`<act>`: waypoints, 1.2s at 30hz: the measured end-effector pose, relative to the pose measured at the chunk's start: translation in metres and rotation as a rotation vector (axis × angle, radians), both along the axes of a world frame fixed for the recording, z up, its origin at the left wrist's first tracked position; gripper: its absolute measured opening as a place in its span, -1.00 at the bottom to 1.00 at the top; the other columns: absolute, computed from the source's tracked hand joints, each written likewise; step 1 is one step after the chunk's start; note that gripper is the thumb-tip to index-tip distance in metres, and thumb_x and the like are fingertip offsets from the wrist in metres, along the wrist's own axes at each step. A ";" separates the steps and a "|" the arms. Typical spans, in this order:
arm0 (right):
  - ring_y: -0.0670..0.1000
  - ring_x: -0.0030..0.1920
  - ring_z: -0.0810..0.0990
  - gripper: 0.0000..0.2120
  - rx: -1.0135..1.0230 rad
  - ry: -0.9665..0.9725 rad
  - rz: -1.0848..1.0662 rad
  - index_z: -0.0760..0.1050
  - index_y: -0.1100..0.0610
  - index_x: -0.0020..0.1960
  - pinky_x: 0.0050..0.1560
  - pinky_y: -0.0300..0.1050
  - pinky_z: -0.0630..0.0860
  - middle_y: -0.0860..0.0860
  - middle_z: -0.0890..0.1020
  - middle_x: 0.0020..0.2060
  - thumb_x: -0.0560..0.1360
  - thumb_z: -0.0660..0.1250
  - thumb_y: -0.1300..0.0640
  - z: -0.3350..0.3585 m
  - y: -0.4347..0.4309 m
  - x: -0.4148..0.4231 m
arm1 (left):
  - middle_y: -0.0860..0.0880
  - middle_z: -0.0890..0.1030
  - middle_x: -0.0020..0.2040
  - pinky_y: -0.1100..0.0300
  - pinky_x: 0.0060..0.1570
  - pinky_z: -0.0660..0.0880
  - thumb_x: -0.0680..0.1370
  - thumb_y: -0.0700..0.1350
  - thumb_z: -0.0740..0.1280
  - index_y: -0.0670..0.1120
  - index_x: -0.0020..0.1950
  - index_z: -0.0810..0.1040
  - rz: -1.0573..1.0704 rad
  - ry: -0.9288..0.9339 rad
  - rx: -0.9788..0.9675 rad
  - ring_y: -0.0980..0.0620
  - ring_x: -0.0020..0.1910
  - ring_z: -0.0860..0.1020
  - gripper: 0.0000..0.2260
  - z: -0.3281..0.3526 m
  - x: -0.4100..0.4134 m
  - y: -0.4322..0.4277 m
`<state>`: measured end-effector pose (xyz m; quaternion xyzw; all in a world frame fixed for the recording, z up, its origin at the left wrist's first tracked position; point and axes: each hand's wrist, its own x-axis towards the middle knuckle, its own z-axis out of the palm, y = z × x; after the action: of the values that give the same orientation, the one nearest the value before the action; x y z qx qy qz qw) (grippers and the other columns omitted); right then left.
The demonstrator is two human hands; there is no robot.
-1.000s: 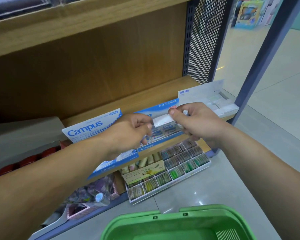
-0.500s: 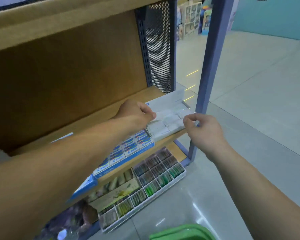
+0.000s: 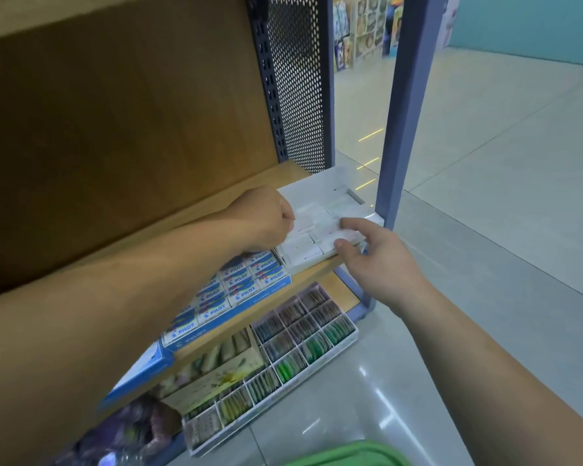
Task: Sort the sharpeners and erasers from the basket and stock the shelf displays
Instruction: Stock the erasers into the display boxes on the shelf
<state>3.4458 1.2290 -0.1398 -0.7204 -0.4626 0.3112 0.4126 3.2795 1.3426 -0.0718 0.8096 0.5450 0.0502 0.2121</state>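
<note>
R hand moved onto tray, fingers pinching eraser; L hand curled.

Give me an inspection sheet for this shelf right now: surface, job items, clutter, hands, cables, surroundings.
Surface: wooden shelf, displays along its front edge.
Job's things: white eraser tray at the shelf's right end; Pilot eraser box to its left; green basket at the bottom of the view.
Clutter: divided tray of coloured items on the level below.
Hands: left hand curled at the tray's left side, grip hidden; right hand pinches the tray's front edge.
Cables: nothing seen.
Surroundings: blue post, perforated panel, tiled floor.
</note>
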 end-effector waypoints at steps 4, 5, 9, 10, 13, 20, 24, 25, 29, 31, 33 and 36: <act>0.03 0.40 0.45 -0.46 -0.050 0.001 0.008 0.27 -0.23 0.55 0.33 -0.05 0.42 -0.12 0.42 0.48 0.61 0.31 -0.10 0.001 -0.001 0.005 | -0.01 0.58 -0.16 0.22 -0.21 0.41 0.61 0.01 0.38 -0.05 -0.14 0.62 -0.074 0.103 -0.023 -0.02 -0.14 0.55 -0.81 0.000 -0.005 0.002; 0.03 0.42 0.44 -0.45 -0.057 0.002 0.014 0.26 -0.23 0.56 0.34 -0.05 0.41 -0.11 0.40 0.49 0.61 0.31 -0.11 0.000 -0.001 0.006 | 0.02 0.60 -0.05 0.22 -0.11 0.47 0.58 0.07 0.43 0.01 0.03 0.65 -0.089 0.120 -0.037 0.01 -0.08 0.57 -0.85 0.000 -0.005 0.001; 0.04 0.38 0.46 -0.52 -0.057 -0.032 0.031 0.33 -0.23 0.51 0.34 0.00 0.44 -0.06 0.46 0.44 0.61 0.30 -0.13 0.000 0.000 0.011 | -0.01 0.61 0.26 0.24 0.09 0.45 0.56 0.08 0.45 -0.02 0.37 0.58 -0.072 0.081 -0.012 0.02 0.12 0.58 -0.59 -0.005 -0.003 0.001; 0.04 0.36 0.47 -0.54 -0.054 -0.038 0.029 0.36 -0.23 0.49 0.32 0.00 0.45 -0.06 0.48 0.43 0.61 0.30 -0.13 0.000 0.000 0.011 | 0.00 0.62 0.23 0.27 0.07 0.40 0.56 0.07 0.46 -0.03 0.35 0.60 -0.055 0.034 -0.011 0.04 0.11 0.56 -0.61 -0.005 -0.002 0.001; 0.04 0.34 0.49 -0.56 -0.043 -0.037 0.023 0.39 -0.24 0.46 0.29 0.01 0.47 -0.08 0.50 0.39 0.60 0.32 -0.13 -0.002 0.000 0.011 | 0.04 0.60 0.11 0.31 0.03 0.34 0.54 0.03 0.50 -0.01 0.31 0.61 -0.024 -0.069 0.042 0.09 0.03 0.52 -0.63 -0.008 0.007 -0.001; 0.04 0.34 0.50 -0.43 -0.036 -0.053 0.001 0.22 -0.29 0.55 0.28 0.04 0.50 -0.10 0.51 0.39 0.59 0.32 -0.12 -0.007 -0.002 0.020 | 0.01 0.62 -0.01 0.42 -0.20 0.35 0.51 0.01 0.52 0.05 0.11 0.62 -0.031 -0.149 0.013 0.10 -0.07 0.57 -0.79 -0.019 0.020 -0.003; 0.03 0.43 0.45 -0.43 -0.047 -0.015 0.022 0.23 -0.29 0.55 0.35 0.04 0.47 -0.11 0.47 0.45 0.59 0.33 -0.12 -0.010 -0.003 0.024 | 0.03 0.62 0.00 0.32 -0.10 0.40 0.52 -0.04 0.52 0.01 0.16 0.64 -0.012 -0.168 0.044 0.05 -0.01 0.59 -0.76 -0.016 0.021 -0.004; 0.04 0.43 0.44 -0.44 -0.038 -0.012 0.014 0.25 -0.27 0.55 0.34 0.02 0.46 -0.11 0.46 0.46 0.60 0.33 -0.11 -0.009 -0.003 0.023 | 0.03 0.63 0.01 0.31 -0.06 0.40 0.52 -0.07 0.53 0.00 0.17 0.65 0.001 -0.179 0.070 0.05 0.00 0.59 -0.76 -0.016 0.023 -0.005; 0.03 0.44 0.42 -0.45 -0.035 -0.011 0.014 0.27 -0.23 0.55 0.35 0.00 0.44 -0.11 0.44 0.48 0.60 0.33 -0.10 -0.005 -0.003 0.022 | 0.05 0.69 -0.03 0.30 -0.02 0.47 0.52 -0.12 0.52 -0.04 0.07 0.73 0.030 -0.224 0.092 0.08 -0.01 0.63 -0.87 -0.019 0.025 -0.003; 0.02 0.45 0.41 -0.45 -0.037 -0.013 0.018 0.27 -0.22 0.56 0.35 -0.02 0.43 -0.11 0.44 0.48 0.61 0.33 -0.09 -0.005 -0.003 0.021 | 0.07 0.72 -0.08 0.28 0.00 0.55 0.55 -0.13 0.48 -0.06 -0.04 0.74 -0.002 -0.239 0.045 0.10 -0.02 0.65 -0.95 -0.021 0.022 -0.002; 0.02 0.44 0.42 -0.45 -0.042 -0.013 0.014 0.29 -0.21 0.55 0.36 -0.04 0.42 -0.12 0.43 0.48 0.60 0.33 -0.11 -0.004 -0.004 0.019 | 0.08 0.72 -0.11 0.36 -0.07 0.54 0.56 -0.16 0.45 -0.06 -0.06 0.74 -0.026 -0.242 0.019 0.14 -0.04 0.65 -0.93 -0.021 0.019 -0.001; -0.01 0.40 0.46 -0.51 -0.017 0.007 0.003 0.39 -0.18 0.50 0.30 -0.08 0.44 -0.12 0.48 0.44 0.59 0.34 -0.12 0.002 -0.005 0.014 | 0.11 0.70 -0.05 0.45 -0.13 0.45 0.56 -0.11 0.46 -0.05 0.03 0.73 -0.043 -0.227 -0.001 0.17 -0.01 0.63 -0.91 -0.016 0.013 -0.003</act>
<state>3.4595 1.2238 -0.1379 -0.7221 -0.4594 0.3184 0.4076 3.2927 1.3398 -0.0876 0.8101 0.5001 0.1368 0.2737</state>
